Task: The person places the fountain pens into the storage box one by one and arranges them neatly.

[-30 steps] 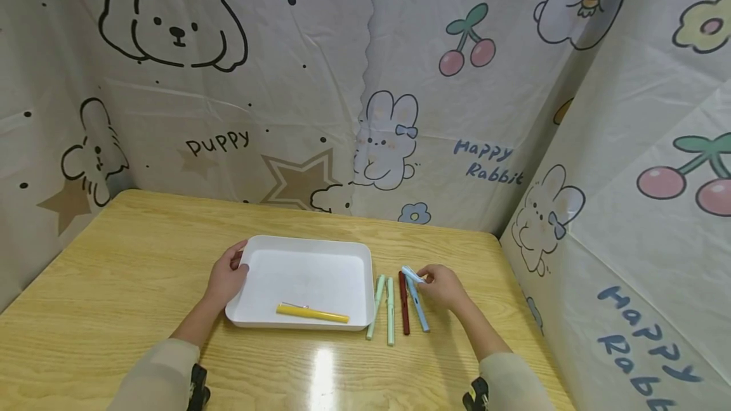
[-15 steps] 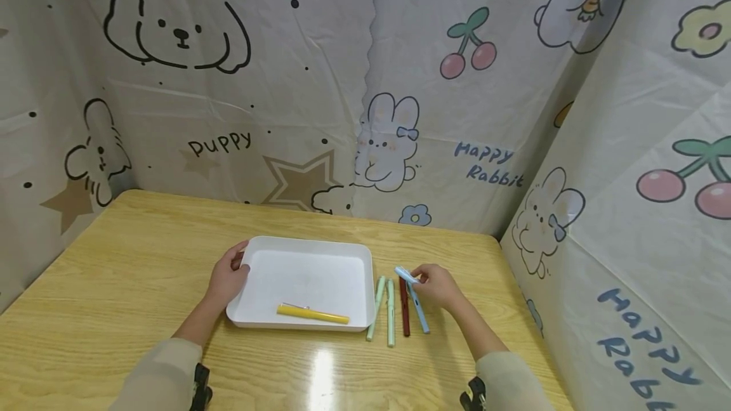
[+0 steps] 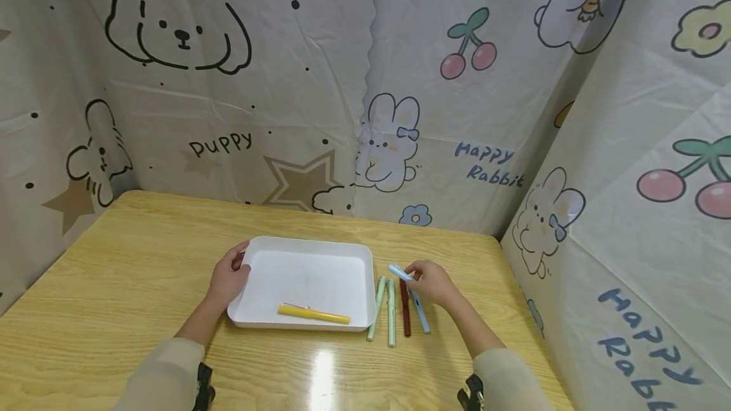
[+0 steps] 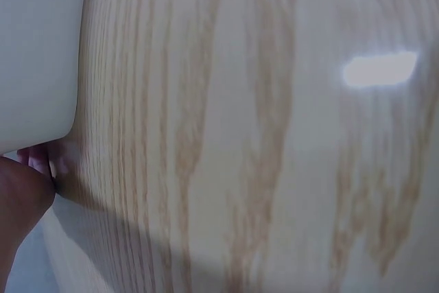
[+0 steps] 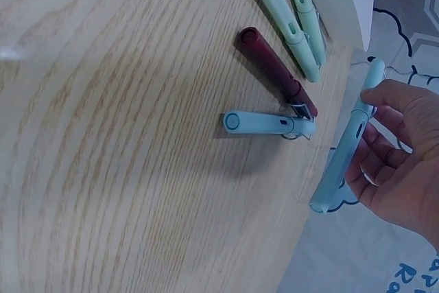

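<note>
My left hand (image 3: pixel 228 279) grips the left edge of a white tray (image 3: pixel 308 271), thumb over the rim. In the left wrist view only part of that hand (image 4: pixel 24 193) shows beside the tray's corner. Inside the tray, near its front side, lies a yellow pen (image 3: pixel 314 314). My right hand (image 3: pixel 431 282) pinches a light blue pen (image 5: pixel 343 156) between thumb and fingers, raised above the table. Below it on the table lie another light blue pen (image 5: pixel 260 123) and a dark red pen (image 5: pixel 278 70), their far ends close together.
Two pale green pens (image 3: pixel 391 313) lie between the tray and the dark red pen, the left one right along the tray's side. The wooden table (image 3: pixel 274 373) meets a printed cloth (image 3: pixel 308 100) at the back and a cloth wall at the right.
My right hand has moved a little to the left with the light blue pen, toward the tray. The left hand and the tray stay in place.
</note>
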Tool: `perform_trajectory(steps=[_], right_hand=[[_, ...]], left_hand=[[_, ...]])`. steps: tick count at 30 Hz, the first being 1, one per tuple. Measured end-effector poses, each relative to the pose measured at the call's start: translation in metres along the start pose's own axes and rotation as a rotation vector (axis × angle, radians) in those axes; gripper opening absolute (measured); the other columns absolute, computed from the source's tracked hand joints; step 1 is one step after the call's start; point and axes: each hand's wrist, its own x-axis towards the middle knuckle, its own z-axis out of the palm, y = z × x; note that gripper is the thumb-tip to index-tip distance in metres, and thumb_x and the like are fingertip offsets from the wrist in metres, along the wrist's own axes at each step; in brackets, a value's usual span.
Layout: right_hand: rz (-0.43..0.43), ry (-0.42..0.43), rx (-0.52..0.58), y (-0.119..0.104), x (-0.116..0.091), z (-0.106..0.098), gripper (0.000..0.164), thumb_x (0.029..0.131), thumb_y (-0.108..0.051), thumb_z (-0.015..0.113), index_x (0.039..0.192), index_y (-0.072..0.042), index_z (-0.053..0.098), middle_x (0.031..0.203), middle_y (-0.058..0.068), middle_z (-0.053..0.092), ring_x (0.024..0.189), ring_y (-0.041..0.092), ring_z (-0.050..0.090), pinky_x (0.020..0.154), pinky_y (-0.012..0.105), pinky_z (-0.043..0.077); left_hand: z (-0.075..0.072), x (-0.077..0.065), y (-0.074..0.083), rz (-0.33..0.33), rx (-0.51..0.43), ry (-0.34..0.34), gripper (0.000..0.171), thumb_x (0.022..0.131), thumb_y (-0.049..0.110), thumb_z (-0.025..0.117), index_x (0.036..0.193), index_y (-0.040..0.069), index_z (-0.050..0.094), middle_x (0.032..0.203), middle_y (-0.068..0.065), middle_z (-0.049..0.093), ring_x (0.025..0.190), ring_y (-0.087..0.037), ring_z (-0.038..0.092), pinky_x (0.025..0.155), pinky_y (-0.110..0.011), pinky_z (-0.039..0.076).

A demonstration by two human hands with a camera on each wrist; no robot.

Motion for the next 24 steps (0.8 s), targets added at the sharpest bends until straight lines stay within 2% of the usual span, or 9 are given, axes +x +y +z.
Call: perform_trajectory(steps=[11,19,24], right_hand=[[-0.049,-0.016,0.009,-0.008,0.003,0.003,0.021,0.081,-0.007,0.064,0.101,-0.002,0.068,0.078,0.004,0.057,0.063,0.014,0.046,0.054,0.025,0.04],[-0.086,-0.018,-0.025,-0.016,0.004,0.001,0.02,0.08,-0.009,0.064,0.1,-0.003,0.069,0.08,0.005,0.059,0.069,0.014,0.049,0.059,0.026,0.042],[-0.084,-0.042,-0.012,-0.024,0.003,0.0,0.019,0.081,-0.008,0.064,0.099,-0.004,0.068,0.081,0.005,0.059,0.066,0.014,0.049,0.056,0.026,0.042]], left_hand=[[0.001,0.001,-0.002,-0.006,-0.024,0.004,0.055,0.092,0.002,0.038,0.146,0.006,0.03,0.137,-0.026,0.043,0.121,-0.035,0.046,0.094,-0.039,0.043],[0.001,0.001,-0.002,-0.028,-0.031,0.001,0.055,0.092,0.002,0.038,0.147,0.008,0.029,0.138,-0.025,0.042,0.121,-0.034,0.045,0.095,-0.04,0.042],[0.0,0.0,0.0,-0.022,-0.035,0.002,0.056,0.092,0.002,0.038,0.146,0.007,0.029,0.139,-0.026,0.041,0.122,-0.036,0.045,0.097,-0.042,0.042]])
